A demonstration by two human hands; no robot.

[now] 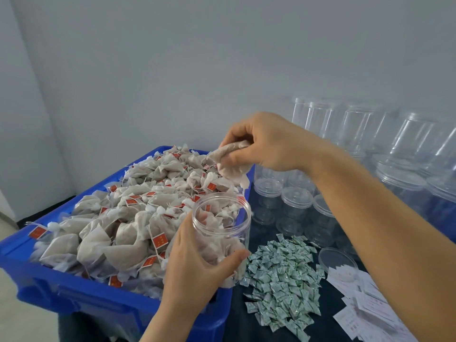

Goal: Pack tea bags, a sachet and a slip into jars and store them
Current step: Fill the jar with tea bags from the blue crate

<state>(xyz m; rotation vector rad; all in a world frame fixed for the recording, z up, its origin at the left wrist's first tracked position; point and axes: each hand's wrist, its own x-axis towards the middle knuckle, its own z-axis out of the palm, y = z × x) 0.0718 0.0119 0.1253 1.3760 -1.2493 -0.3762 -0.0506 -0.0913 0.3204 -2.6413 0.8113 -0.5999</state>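
My left hand (195,262) grips a clear plastic jar (223,218) from below, holding it tilted over the near right corner of the blue crate (74,294). A few tea bags lie inside the jar. My right hand (261,141) pinches beige tea bags (232,166) in a bunch, lifted above the jar's open mouth. The crate is heaped with several tea bags (118,218) bearing red tags. To the right of the jar, on the dark table, lies a pile of green-and-white sachets (283,275). White slips (365,314) lie at the lower right.
Several empty clear jars (296,201) stand behind the sachets, with taller ones (370,124) along the wall at the right. A loose clear lid (338,260) rests near the slips. A grey wall closes the back; pale floor shows at the left.
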